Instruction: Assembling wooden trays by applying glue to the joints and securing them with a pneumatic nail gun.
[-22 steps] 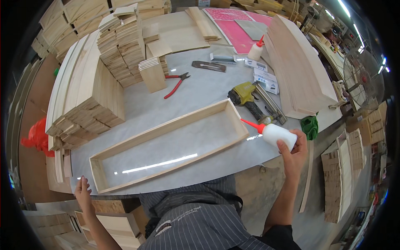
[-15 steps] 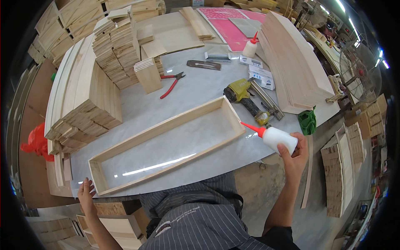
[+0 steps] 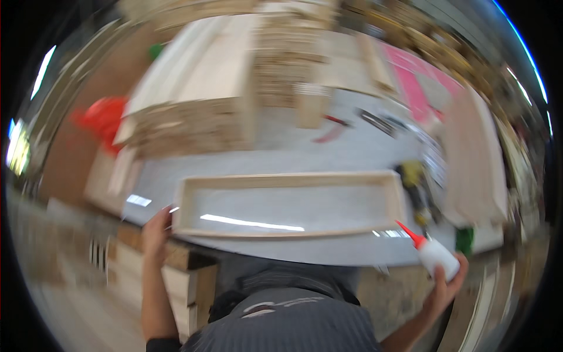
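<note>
A long rectangular wooden frame (image 3: 281, 179) lies on the grey tabletop, its open middle showing the surface beneath. Over by the frame's right end, my right hand (image 3: 447, 287) is closed around a white squeeze glue bottle (image 3: 437, 258). The bottle's red pointed nozzle is tilted up and left, its tip close to the frame's near right corner. At the left end of the frame is my left hand (image 3: 157, 232); its fingers are blurred, and whether they touch the wood I cannot tell.
Stacked boards (image 3: 187, 123) rise at the back left, with a taller pile of short pieces (image 3: 290, 64) behind. A yellow and black nail gun (image 3: 415, 182) and red-handled pliers (image 3: 334, 129) lie beyond the frame. Thin panels (image 3: 472, 152) stand at the right, near a green cloth (image 3: 464, 239).
The whole view has swung left and blurred, so the table appears shifted right and the frame more level. The right hand still holds the bottle by the frame's right end; the left stays by its left end.
</note>
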`<state>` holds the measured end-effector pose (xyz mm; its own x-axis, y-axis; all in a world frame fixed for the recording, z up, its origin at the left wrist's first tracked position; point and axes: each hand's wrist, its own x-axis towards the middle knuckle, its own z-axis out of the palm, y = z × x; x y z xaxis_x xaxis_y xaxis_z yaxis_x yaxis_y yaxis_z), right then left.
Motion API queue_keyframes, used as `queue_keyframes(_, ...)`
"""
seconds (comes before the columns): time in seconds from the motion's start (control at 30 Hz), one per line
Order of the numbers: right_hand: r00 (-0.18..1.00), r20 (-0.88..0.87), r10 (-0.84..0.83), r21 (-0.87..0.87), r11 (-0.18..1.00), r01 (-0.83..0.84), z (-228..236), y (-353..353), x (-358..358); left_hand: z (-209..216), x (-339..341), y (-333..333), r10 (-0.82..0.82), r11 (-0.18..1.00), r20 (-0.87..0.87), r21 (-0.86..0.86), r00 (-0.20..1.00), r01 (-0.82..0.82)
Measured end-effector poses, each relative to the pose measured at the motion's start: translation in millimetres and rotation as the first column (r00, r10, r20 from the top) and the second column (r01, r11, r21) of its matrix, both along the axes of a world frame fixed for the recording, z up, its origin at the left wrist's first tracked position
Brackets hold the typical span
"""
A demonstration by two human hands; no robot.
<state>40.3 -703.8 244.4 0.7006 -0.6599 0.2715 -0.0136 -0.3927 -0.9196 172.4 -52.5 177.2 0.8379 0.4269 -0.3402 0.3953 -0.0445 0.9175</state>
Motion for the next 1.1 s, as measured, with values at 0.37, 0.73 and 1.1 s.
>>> queue_keyframes(0.37, 0.604, 0.065, 0.795, 0.308, 0.559, -0.770, 11.6, 259.7, 194.6, 10.3, -31.2, -60.2, -0.319, 0.929, 0.264, 0.278, 0.910, 0.245)
queue_keyframes(0.73, 0.557, -0.033, 0.830, 0.223, 0.549, -0.805, -3.4, 346.1, 246.5, -6.5, -22.6, -53.4, -0.340, 0.893, 0.197, 0.373, 0.920, 0.251)
queue_keyframes(1.1, 0.496, -0.050, 0.867, 0.192, 0.496, -0.847, -7.4, 347.3, 237.8, -3.2, -23.0, -49.8, -0.349, 0.881, 0.197, 0.401, 0.916, 0.249)
